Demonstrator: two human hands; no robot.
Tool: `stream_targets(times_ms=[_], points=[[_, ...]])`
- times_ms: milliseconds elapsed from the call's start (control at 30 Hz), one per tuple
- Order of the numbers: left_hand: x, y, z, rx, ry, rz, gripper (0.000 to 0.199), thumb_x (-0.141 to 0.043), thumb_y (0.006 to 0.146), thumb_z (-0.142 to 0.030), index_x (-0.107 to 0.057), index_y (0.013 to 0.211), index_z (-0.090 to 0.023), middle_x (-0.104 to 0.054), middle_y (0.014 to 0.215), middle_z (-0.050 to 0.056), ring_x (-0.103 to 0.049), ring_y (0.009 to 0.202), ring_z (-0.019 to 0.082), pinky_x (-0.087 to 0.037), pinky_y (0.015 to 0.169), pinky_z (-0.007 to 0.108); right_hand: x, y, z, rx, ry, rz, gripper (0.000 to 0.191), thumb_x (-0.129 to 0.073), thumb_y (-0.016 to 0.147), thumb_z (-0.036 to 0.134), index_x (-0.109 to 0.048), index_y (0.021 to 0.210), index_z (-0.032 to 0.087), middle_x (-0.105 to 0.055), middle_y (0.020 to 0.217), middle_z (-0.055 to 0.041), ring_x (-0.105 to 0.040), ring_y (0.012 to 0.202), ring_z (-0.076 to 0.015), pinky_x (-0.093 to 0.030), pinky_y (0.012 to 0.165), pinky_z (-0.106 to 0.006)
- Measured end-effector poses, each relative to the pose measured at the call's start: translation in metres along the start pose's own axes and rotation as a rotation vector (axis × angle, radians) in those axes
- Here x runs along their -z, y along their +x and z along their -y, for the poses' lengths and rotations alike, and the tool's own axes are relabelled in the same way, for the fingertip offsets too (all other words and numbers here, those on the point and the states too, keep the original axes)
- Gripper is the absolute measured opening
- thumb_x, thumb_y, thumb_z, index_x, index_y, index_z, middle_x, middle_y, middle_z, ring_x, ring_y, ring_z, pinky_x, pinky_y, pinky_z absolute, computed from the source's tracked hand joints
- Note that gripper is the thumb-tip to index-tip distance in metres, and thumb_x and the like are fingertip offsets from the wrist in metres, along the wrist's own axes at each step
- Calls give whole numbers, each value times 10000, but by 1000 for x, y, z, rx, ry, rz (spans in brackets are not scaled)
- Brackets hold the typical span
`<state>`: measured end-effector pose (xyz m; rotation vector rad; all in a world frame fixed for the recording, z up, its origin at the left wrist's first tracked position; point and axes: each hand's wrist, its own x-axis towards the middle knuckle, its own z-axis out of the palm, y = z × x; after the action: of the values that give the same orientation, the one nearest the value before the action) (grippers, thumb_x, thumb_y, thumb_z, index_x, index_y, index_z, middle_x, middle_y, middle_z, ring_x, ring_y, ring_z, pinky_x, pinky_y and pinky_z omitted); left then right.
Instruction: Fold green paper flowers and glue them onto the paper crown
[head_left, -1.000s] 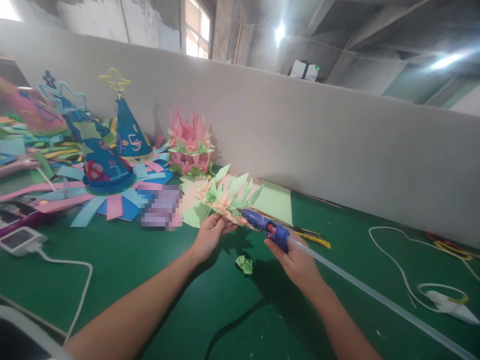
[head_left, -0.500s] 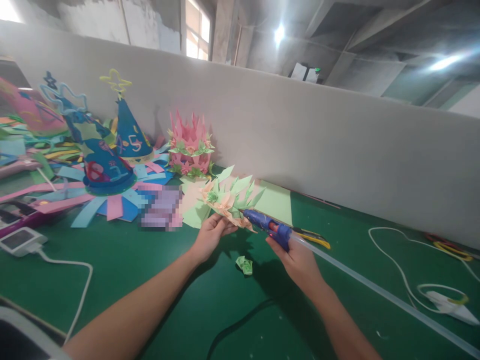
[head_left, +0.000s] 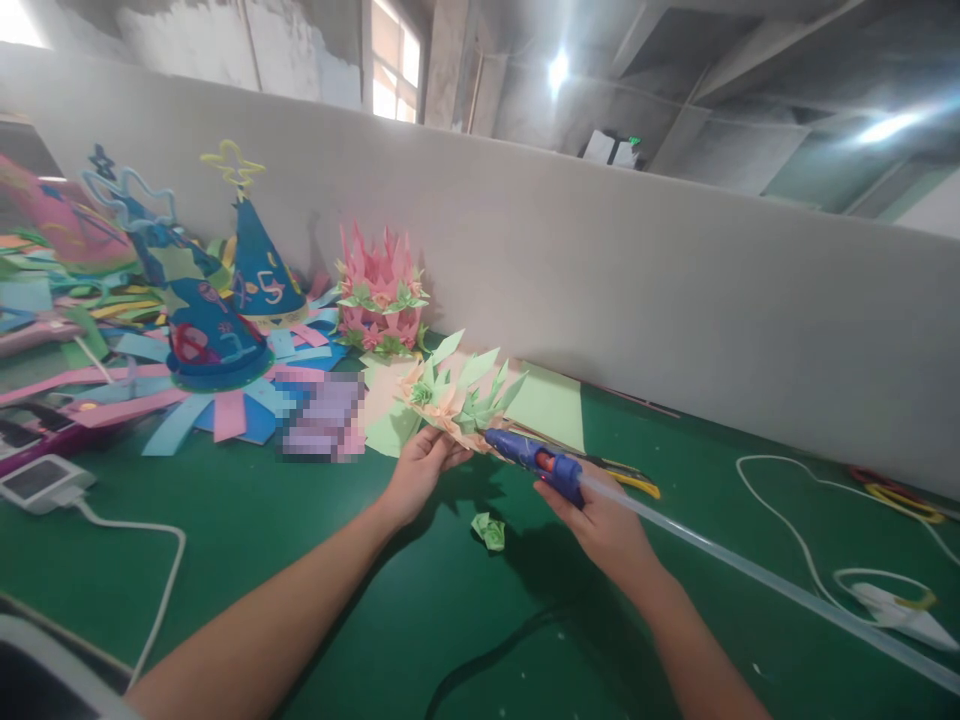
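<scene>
My left hand (head_left: 421, 468) is closed on the lower edge of a paper crown (head_left: 457, 398), which has peach flowers and pointed pale green leaves and is held above the table. In my right hand (head_left: 600, 515) is a blue glue gun (head_left: 532, 455), a long translucent glue stick (head_left: 750, 565) running out of its back. Its nozzle points left at the crown's lower right part; whether the tip touches the paper I cannot tell. On the green table below the crown lies a small folded green paper flower (head_left: 489, 531).
Behind the glue gun lie a yellow-handled cutter (head_left: 637, 483) and pale green paper sheets (head_left: 559, 400). A pink paper crown (head_left: 381, 290) stands by the grey partition (head_left: 637, 270). Blue cone hats (head_left: 259, 265) and paper strips fill the left. White cables (head_left: 780, 500) lie at both sides.
The glue gun has shifted slightly downward at the crown's right side, and its glue stick sits a little lower. The crown has tipped slightly left in my left hand.
</scene>
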<state>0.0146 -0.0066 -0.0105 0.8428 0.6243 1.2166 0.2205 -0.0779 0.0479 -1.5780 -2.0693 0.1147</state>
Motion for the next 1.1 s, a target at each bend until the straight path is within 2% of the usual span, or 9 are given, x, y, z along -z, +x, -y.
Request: stream_targets(times_ms=[67, 167, 300, 367, 433, 533, 667, 933, 1100], points=[[0, 0, -1, 2, -2, -20, 304, -673, 705, -389, -649, 886, -146, -700, 918, 64, -648, 855, 187, -474, 874, 349, 1, -1, 0, -40, 68, -17, 322, -459, 845, 472, -620, 916, 202, -656, 894, -64, -597, 813, -242, -452, 696, -334], [-2, 1, -2, 11, 2, -55, 344, -694, 674, -392, -642, 906, -144, -695, 936, 68, -646, 848, 185, -478, 858, 344, -1, -2, -4, -175, 232, -89, 374, -476, 828, 498, -574, 1027, 197, -657, 869, -57, -601, 768, -223, -465, 679, -327], [-1, 2, -2, -13, 42, -78, 346, -702, 654, -403, -649, 867, -136, -690, 901, 65, -638, 811, 171, -478, 826, 312, -6, -1, -16, -280, 503, -129, 351, -469, 824, 525, -553, 831, 184, -569, 601, -2, -536, 557, -149, -459, 586, -278], [0, 4, -1, -36, 62, -104, 316, -699, 654, -404, -657, 822, -140, -688, 841, 47, -628, 769, 155, -474, 813, 297, -9, 1, -25, -316, 657, -150, 365, -470, 818, 540, -535, 783, 183, -557, 593, 3, -525, 532, -135, -455, 552, -263], [3, 5, 2, -57, 68, -128, 289, -699, 656, -399, -662, 798, -149, -682, 809, 29, -615, 746, 139, -466, 812, 282, -11, 2, -35, -381, 691, -161, 385, -493, 798, 555, -562, 805, 177, -594, 641, -8, -552, 567, -144, -456, 554, -259], [6, 7, 5, -78, 62, -148, 268, -698, 662, -392, -665, 795, -162, -674, 796, 12, -598, 731, 121, -458, 811, 264, -14, 2, -47, -433, 526, -103, 415, -504, 785, 557, -624, 802, 161, -645, 722, -31, -588, 668, -176, -445, 603, -264], [8, 8, 7, -92, 64, -163, 252, -688, 680, -386, -660, 789, -160, -667, 797, 18, -594, 747, 126, -456, 820, 270, -21, -2, -57, -428, 283, -33, 428, -496, 783, 552, -633, 794, 146, -628, 650, -19, -565, 601, -173, -403, 558, -261], [7, 9, 5, -98, 50, -166, 260, -687, 677, -394, -652, 795, -166, -662, 785, 14, -599, 775, 133, -455, 825, 272, -34, -1, -63, -413, 72, 33, 393, -512, 765, 558, -571, 758, 170, -627, 668, -21, -582, 614, -184, -397, 558, -270], [6, 8, 4, -88, 46, -170, 269, -692, 669, -390, -652, 793, -155, -657, 792, 21, -594, 760, 129, -457, 813, 274, -22, 1, -41, -267, -128, -83, 277, -554, 784, 448, -569, 793, 172, -621, 794, -63, -563, 746, -223, -405, 640, -320]])
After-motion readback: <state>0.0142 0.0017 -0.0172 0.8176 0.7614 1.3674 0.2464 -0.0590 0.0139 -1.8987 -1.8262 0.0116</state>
